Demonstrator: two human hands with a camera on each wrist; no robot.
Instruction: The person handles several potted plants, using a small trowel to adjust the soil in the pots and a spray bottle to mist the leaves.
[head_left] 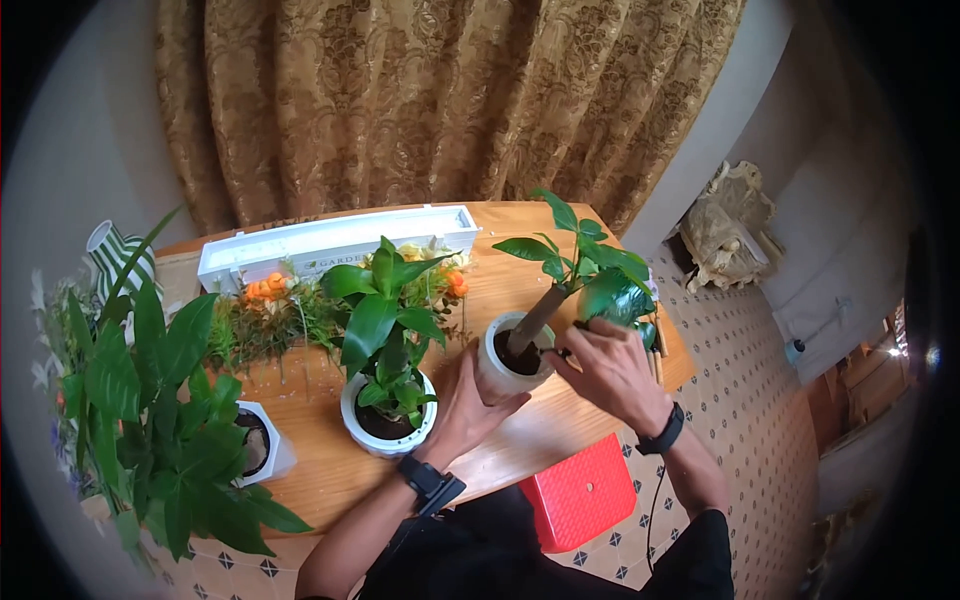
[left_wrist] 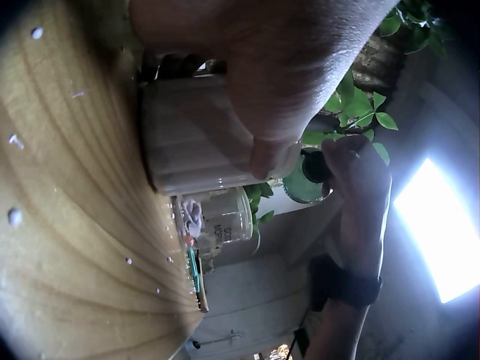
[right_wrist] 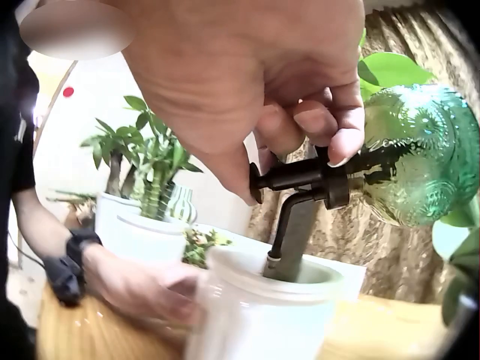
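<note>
My left hand (head_left: pixel 468 408) steadies a white flowerpot (head_left: pixel 505 380), its thumb along the near side and the fingers round the left side. In the pot, a thick-stemmed plant (head_left: pixel 545 310) leans right out of dark soil. By its neck, my right hand (head_left: pixel 618 370) holds a green glass spray bottle (right_wrist: pixel 424 154) tipped sideways. Its black pump (right_wrist: pixel 300 176) has a bent spout pointing down into the pot, beside the stem. The right thumb lies against the pump's end in the right wrist view.
A second white pot (head_left: pixel 352 420) with a leafy plant stands left of my left hand. Farther left is a large leafy plant (head_left: pixel 160 400). A white planter box (head_left: pixel 330 240) stands behind artificial flowers (head_left: pixel 265 287). A red stool (head_left: pixel 582 495) is below the table edge.
</note>
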